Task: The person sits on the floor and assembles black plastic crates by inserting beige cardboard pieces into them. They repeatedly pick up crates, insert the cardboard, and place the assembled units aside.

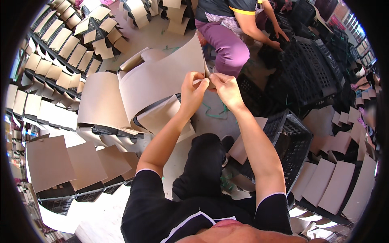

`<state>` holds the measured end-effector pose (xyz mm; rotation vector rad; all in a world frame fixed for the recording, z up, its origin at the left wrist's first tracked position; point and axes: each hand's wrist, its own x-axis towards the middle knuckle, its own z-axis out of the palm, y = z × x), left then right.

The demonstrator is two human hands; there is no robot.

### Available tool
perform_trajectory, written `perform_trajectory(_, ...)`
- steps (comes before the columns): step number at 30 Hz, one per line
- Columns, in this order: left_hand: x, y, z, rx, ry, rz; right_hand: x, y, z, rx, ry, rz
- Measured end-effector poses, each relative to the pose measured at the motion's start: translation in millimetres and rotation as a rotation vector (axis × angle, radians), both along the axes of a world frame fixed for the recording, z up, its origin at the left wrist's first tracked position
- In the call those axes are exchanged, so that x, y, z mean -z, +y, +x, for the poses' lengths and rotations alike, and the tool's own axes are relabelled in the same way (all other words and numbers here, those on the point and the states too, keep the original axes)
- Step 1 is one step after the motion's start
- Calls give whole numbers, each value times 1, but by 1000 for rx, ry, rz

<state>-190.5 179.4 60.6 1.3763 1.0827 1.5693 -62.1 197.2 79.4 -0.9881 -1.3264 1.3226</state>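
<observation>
Both pinching one edge of a curled brown paper sheet: left hand fingers, right hand fingers; black crate at four o'clock.

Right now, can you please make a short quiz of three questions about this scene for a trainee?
1. True or false: both hands pinch the same edge of the curved brown sheet.
2. Which is nearer the black crate: A) left hand B) right hand?
3. What colour are the trousers of the crouching co-worker?

Key: 1 true; 2 B; 3 purple.
</observation>
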Motion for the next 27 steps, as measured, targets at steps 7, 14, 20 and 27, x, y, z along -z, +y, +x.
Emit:
perform_trajectory(7,4,7,-12,98,-65,-81,-3,-2,0,28,-64,20)
perform_trajectory(14,1,7,-10,139,-67,-84,-6,-5,4,16,-22,-6)
perform_trajectory(20,-4,6,-9,164,-86,-124,-12,-6,7,23,-15,-19)
perform_trajectory(27,6,10,-6,147,74,4,-10,-6,8,53,-76,33)
